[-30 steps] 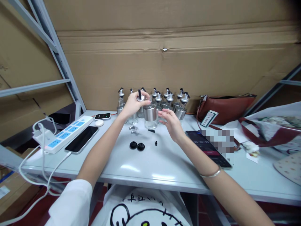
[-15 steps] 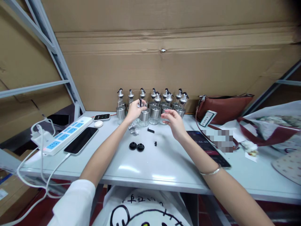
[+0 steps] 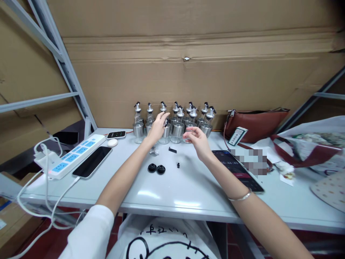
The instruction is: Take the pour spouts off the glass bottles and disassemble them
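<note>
My left hand (image 3: 157,130) is closed around a small piece with dark and silvery parts (image 3: 165,123), largely hidden by the fingers. It hovers at the neck of a glass bottle with a steel band (image 3: 164,137), whose top is hidden. My right hand (image 3: 198,141) hangs to the right with fingers loosely curled and apart; I see nothing in it. Behind it stand several similar bottles (image 3: 178,129) with silver pourers and black flip tips. On the table lie two round black stoppers (image 3: 161,169), a small black plug (image 3: 178,165), a black strip (image 3: 173,150) and clear-silver pieces (image 3: 154,151).
At the left are a power strip (image 3: 81,153), a charging phone (image 3: 93,162), a small black device (image 3: 116,135) and a white round case (image 3: 112,143). A tablet with a timer (image 3: 237,169) lies right of my right hand, by a brown bag (image 3: 258,126). Cardboard (image 3: 185,82) stands behind.
My left hand has turned and reached slightly further over the bottle; its black-tipped piece, upright before, is now mostly covered. My right hand's fingers have curled a little and moved slightly left.
</note>
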The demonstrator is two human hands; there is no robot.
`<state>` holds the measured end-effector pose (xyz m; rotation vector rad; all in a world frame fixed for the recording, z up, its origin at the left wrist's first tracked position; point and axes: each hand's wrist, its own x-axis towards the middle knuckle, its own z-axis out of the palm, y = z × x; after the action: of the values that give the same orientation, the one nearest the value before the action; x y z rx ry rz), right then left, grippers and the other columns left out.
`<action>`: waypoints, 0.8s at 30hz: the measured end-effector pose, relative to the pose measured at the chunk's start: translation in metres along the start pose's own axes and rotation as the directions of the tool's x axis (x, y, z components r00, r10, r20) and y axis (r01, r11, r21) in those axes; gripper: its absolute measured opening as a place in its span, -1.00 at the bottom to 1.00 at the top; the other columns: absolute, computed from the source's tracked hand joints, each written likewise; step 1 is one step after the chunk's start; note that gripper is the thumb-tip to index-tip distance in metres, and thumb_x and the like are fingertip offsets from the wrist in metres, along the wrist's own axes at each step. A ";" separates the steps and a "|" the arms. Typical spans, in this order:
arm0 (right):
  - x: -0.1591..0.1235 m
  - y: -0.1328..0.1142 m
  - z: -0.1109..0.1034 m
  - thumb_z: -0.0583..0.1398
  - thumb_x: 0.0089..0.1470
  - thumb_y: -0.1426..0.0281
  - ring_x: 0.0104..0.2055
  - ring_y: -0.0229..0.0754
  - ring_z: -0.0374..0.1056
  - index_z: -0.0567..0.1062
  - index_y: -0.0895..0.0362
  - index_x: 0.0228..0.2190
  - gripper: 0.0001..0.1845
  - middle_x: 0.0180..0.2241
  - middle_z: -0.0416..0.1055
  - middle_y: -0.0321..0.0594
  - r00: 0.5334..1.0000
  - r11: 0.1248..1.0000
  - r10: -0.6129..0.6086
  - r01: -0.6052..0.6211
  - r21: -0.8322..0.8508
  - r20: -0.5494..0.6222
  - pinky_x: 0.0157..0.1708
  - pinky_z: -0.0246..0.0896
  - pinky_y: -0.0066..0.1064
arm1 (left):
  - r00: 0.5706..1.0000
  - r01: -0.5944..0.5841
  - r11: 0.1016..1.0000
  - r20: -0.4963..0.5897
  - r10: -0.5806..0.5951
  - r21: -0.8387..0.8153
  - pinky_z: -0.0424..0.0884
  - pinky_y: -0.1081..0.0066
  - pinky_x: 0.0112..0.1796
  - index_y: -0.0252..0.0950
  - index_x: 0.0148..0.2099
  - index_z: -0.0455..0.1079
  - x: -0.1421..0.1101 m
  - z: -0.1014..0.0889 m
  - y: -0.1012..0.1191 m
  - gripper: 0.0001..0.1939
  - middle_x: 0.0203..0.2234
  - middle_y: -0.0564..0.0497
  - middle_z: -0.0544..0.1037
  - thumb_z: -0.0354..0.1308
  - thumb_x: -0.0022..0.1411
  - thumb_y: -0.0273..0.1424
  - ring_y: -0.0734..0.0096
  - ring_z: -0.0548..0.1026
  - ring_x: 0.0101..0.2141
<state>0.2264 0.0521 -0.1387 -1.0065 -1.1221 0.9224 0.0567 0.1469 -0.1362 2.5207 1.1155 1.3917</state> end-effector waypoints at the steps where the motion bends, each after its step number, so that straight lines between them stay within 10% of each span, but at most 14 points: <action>1: 0.001 0.001 0.000 0.20 -0.29 0.33 -0.42 -0.26 0.32 0.31 0.12 -0.35 -0.65 -0.51 0.40 -0.36 1.000 1.000 -0.009 0.009 -0.009 0.005 -0.39 0.17 -0.41 | 1.000 -0.020 0.999 0.017 0.019 0.029 0.26 0.22 0.10 -0.31 0.17 0.18 0.000 -0.001 0.001 -0.42 0.18 -0.21 0.15 -0.11 0.11 -0.73 0.23 0.23 0.16; 8: 0.001 0.004 -0.006 0.13 -0.06 0.31 -0.41 -0.20 0.33 0.30 0.11 -0.32 -0.78 -0.48 0.39 -0.29 0.943 0.905 -0.330 0.327 -0.271 0.037 -0.36 0.21 -0.34 | 0.986 -0.159 0.945 0.004 0.165 0.287 0.32 0.18 -0.01 -0.31 0.05 0.19 -0.012 -0.018 0.036 -0.63 0.00 -0.17 0.35 -0.04 0.18 -0.61 0.16 0.32 0.07; 13: -0.011 -0.003 -0.005 0.13 0.12 0.27 -0.30 -0.14 0.34 0.36 0.11 -0.28 -0.83 -0.38 0.43 -0.17 0.598 0.351 -0.691 0.769 -0.534 0.406 -0.27 0.20 -0.30 | 0.994 -0.108 0.945 0.033 0.103 0.309 0.33 0.40 -0.42 -0.33 -0.17 0.17 -0.052 -0.030 0.060 -0.75 -0.41 -0.02 0.45 0.08 0.22 -0.26 0.31 0.47 -0.42; 17: -0.019 -0.005 0.000 0.18 0.10 0.17 -0.31 -0.12 0.37 0.36 0.11 -0.28 -0.73 -0.37 0.47 -0.18 0.440 0.141 -0.730 0.846 -0.514 0.523 -0.23 0.16 -0.28 | 0.989 -0.145 0.945 0.069 0.130 0.292 0.25 0.44 -0.44 -0.28 -0.30 0.19 -0.075 -0.033 0.065 -0.83 -0.49 0.05 0.45 0.10 0.20 -0.31 0.37 0.44 -0.48; 24: -0.024 -0.008 0.003 0.16 0.11 0.14 -0.29 -0.11 0.38 0.39 0.12 -0.26 -0.70 -0.34 0.50 -0.16 0.425 0.061 -0.730 0.821 -0.568 0.535 -0.15 0.07 -0.24 | 0.964 -0.265 0.914 0.118 0.239 0.308 0.19 0.39 -0.42 -0.28 -0.38 0.20 -0.080 -0.028 0.066 -0.91 -0.57 0.07 0.41 0.06 0.12 -0.41 0.37 0.41 -0.52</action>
<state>0.2197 0.0275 -0.1373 -0.7603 -1.9644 -0.5736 0.0459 0.0406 -0.1525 3.0167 1.1147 1.2316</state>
